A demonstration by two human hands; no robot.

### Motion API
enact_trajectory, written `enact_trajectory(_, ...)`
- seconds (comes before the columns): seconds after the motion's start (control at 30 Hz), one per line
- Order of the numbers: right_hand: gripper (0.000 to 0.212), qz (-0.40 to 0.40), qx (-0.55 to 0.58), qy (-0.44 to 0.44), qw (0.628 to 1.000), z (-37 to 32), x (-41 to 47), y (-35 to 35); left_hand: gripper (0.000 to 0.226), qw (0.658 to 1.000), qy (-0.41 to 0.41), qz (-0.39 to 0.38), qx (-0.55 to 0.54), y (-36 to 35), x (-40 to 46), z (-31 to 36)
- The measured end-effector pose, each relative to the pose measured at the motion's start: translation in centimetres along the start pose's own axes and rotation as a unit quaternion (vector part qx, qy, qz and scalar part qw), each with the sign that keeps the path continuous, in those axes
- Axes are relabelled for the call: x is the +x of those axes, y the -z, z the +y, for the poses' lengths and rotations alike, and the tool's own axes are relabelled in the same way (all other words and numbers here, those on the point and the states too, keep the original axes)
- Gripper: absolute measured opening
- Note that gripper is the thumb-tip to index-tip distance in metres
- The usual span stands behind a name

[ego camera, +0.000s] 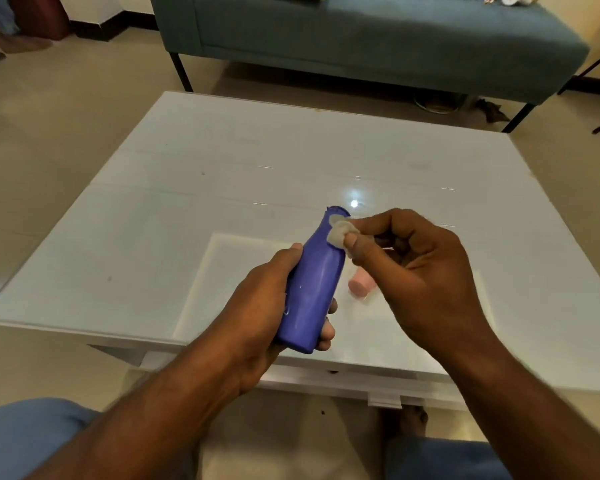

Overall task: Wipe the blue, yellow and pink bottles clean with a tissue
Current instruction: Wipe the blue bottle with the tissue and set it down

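At the centre of the frame, the left hand point(257, 306) is gripping the lower half of the blue bottle point(314, 285), holding it tilted above the white glossy surface point(222, 188) with its neck pointing away. The right hand point(420, 271) is pinching a small wad of tissue point(337, 233) between thumb and fingers, pressing it against the bottle's shoulder just below the neck. The pink bottle point(361, 284) is lying on the surface just right of the blue one, partly hidden by the right hand.
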State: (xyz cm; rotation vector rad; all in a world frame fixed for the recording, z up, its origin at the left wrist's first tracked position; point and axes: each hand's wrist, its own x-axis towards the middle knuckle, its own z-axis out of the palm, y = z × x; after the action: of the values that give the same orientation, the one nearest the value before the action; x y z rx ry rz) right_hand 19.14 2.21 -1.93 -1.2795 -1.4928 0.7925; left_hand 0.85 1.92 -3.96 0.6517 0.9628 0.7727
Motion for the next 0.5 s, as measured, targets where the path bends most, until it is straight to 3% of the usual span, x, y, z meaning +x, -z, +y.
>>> enact_trajectory(0.17, 0.015, -0.064, -0.024, 0.011, 0.998, 0.06, -0.41, -0.04, 0.055, 1.000, -0.015, 0.021, 0.002, -0.16, 0.21, 0.03)
enact_trajectory(0.37, 0.012, 0.017, -0.005, -0.015, 1.000, 0.14, 0.18, 0.10, 0.059, 0.999, -0.013, 0.032, -0.005, -0.09, 0.16, 0.19)
enact_trajectory(0.5, 0.018, 0.051, -0.003, -0.014, 0.999, 0.30, 0.27, 0.28, 0.052, 0.998, 0.028, -0.029, -0.055, -0.23, -0.10, 0.65)
